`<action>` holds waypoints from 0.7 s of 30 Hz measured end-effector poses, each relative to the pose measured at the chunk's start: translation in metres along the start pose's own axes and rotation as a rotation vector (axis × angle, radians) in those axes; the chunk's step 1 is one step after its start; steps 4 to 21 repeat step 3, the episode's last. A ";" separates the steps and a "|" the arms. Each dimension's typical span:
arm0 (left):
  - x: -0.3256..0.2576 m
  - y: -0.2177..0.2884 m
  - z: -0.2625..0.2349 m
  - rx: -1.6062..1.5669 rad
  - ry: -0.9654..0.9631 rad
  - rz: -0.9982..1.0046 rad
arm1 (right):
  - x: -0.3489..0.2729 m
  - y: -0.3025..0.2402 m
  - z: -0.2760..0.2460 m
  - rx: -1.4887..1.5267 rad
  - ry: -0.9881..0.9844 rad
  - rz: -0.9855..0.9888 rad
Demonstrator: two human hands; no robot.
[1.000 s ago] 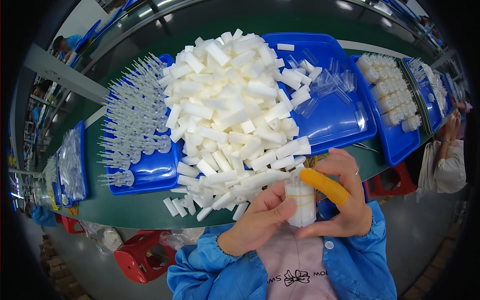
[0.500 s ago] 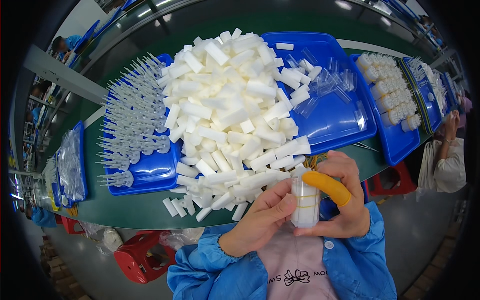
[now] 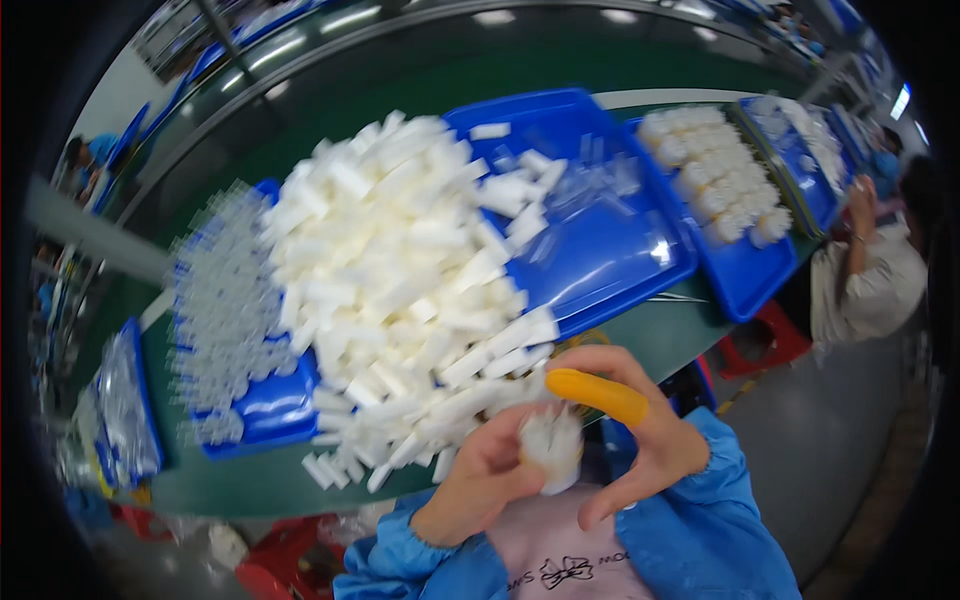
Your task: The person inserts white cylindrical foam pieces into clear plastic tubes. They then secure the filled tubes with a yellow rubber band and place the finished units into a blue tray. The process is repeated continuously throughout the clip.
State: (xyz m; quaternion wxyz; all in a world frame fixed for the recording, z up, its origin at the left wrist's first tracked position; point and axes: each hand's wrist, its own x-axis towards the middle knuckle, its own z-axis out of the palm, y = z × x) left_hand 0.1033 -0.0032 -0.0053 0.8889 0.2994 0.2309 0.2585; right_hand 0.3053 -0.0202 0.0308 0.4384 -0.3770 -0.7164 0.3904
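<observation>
My left hand [image 3: 488, 478] grips a short bundle of clear and white tube-like pieces [image 3: 551, 446], blurred by motion, in front of my chest. Just to its right, my right hand [image 3: 640, 430] is off the bundle, its thumb and fingers spread wide. A yellow finger cot [image 3: 598, 393] covers one of its fingers. Beyond both hands rises a big heap of white foam-like sticks [image 3: 390, 270], its near edge close to my left fingers. Behind my right hand lie some yellow rubber bands [image 3: 583, 342], partly hidden.
A blue tray [image 3: 610, 270] holds clear tubes and some white sticks. Farther right, another blue tray [image 3: 752, 280] carries rows of similar bundles. At left stands a tray of thin-stemmed clear parts [image 3: 225, 310]. Tweezers [image 3: 676, 297] lie by the trays. A person [image 3: 865, 270] sits at right.
My right hand has let go of the bundle and opened beside it. My left hand still holds the bundle, now tilted with its end upward. The view has shifted and turned.
</observation>
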 end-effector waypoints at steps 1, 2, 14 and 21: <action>-0.005 0.002 0.001 0.065 -0.033 0.028 | -0.001 -0.005 -0.007 0.084 -0.004 0.066; -0.006 0.000 -0.003 0.099 -0.066 0.056 | -0.004 -0.002 -0.012 0.176 -0.004 0.130; -0.004 -0.001 -0.006 0.131 -0.113 0.072 | -0.008 0.002 -0.017 0.170 -0.027 0.125; -0.004 -0.001 -0.006 0.131 -0.113 0.072 | -0.008 0.002 -0.017 0.170 -0.027 0.125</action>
